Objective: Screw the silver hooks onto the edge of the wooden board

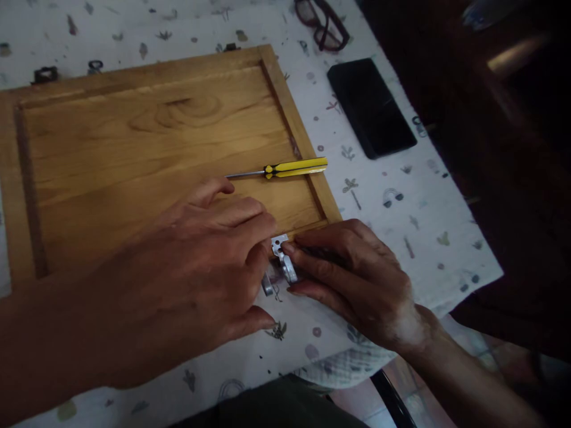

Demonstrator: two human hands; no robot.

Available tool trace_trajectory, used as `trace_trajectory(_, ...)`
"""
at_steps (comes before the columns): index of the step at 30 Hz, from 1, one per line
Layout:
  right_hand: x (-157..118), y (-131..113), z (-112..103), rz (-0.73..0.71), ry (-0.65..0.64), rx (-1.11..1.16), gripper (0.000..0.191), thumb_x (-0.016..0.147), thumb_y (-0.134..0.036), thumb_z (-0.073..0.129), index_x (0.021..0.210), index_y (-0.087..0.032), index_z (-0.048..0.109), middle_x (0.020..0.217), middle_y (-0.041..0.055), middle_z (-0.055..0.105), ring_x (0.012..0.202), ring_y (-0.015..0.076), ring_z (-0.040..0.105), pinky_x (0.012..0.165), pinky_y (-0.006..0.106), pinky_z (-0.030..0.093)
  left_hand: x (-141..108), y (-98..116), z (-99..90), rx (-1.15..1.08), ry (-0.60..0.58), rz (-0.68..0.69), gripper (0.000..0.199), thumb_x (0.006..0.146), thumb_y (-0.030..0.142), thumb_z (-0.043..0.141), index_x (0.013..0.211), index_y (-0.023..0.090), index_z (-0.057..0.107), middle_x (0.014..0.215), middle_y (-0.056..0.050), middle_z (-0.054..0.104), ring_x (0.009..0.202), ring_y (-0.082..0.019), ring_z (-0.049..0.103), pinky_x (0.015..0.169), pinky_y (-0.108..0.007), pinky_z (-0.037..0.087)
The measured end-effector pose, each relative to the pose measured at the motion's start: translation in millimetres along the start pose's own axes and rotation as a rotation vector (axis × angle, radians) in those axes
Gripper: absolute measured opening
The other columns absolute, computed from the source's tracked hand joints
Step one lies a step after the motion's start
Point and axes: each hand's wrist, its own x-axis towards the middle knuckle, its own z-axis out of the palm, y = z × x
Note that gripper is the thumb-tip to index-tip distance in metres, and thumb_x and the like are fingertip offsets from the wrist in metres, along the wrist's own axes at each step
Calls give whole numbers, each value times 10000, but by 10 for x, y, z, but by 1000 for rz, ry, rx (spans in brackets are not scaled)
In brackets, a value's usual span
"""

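Observation:
A silver metal hinge (pixel 288 267) lies at the near edge of a framed wooden panel (pixel 156 142), its plate with holes on the frame. My right hand (pixel 357 276) has its fingers closed on the hinge from the right side. From the left, my left hand (pixel 209 261) reaches over the panel's near edge, with curled fingers touching the hinge plate and its thumb apart below. Its fingertips are partly hidden. A yellow and black screwdriver (pixel 294 169) rests on the panel beyond both hands, its shaft tip beside my left index finger.
A black phone (pixel 372 108) lies right of the panel on the patterned cloth (pixel 401 238). Dark-framed glasses (pixel 323 25) are at the top. Dark hardware (pixel 45 74) shows at the panel's far edge. The table edge runs down the right.

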Motion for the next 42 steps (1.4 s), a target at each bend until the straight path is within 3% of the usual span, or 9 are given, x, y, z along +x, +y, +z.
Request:
trace_trajectory(15, 0, 16, 7, -6, 7, -3, 259, 993, -257, 703, 1181, -78, 698, 1029, 152, 750, 946, 224, 689, 778, 389, 612, 0, 23, -18, 22, -20, -11, 406, 1043, 517, 586, 964, 146, 731, 1137, -148, 743, 1091, -337, 663, 1057, -588, 452)
trace_trajectory(21, 1, 6, 19, -6, 15, -26, 228, 1021, -277, 674, 1184, -119, 699, 1024, 128, 755, 932, 212, 693, 749, 388, 616, -14, 15, 15, 39, -1, -29, 404, 1039, 550, 546, 948, 204, 734, 1130, -110, 758, 1086, -320, 671, 1047, -579, 501)
trace_trajectory(26, -4, 6, 21, -3, 18, -23, 234, 1013, -272, 683, 1184, -113, 708, 1019, 134, 752, 935, 214, 698, 756, 388, 619, -10, 18, 9, 37, 8, -6, 390, 1035, 519, 552, 954, 187, 739, 1106, -133, 755, 1042, -333, 686, 1010, -597, 527)
trace_trajectory(37, 6, 2, 2, 36, -4, 18, 311, 1004, -318, 694, 1241, -117, 680, 1047, 130, 760, 939, 224, 724, 804, 403, 630, -25, 31, 15, 42, 7, -16, 441, 1064, 538, 506, 963, 174, 735, 1134, -154, 745, 1069, -345, 668, 1031, -595, 478)
trace_trajectory(42, 13, -5, 8, 43, 27, 61, 273, 976, -335, 735, 1136, -132, 646, 1039, 130, 776, 962, 233, 753, 840, 400, 638, -29, 52, -7, 39, -40, -20, 432, 1060, 537, 539, 995, 150, 719, 1192, -158, 725, 1107, -343, 646, 1019, -569, 449)
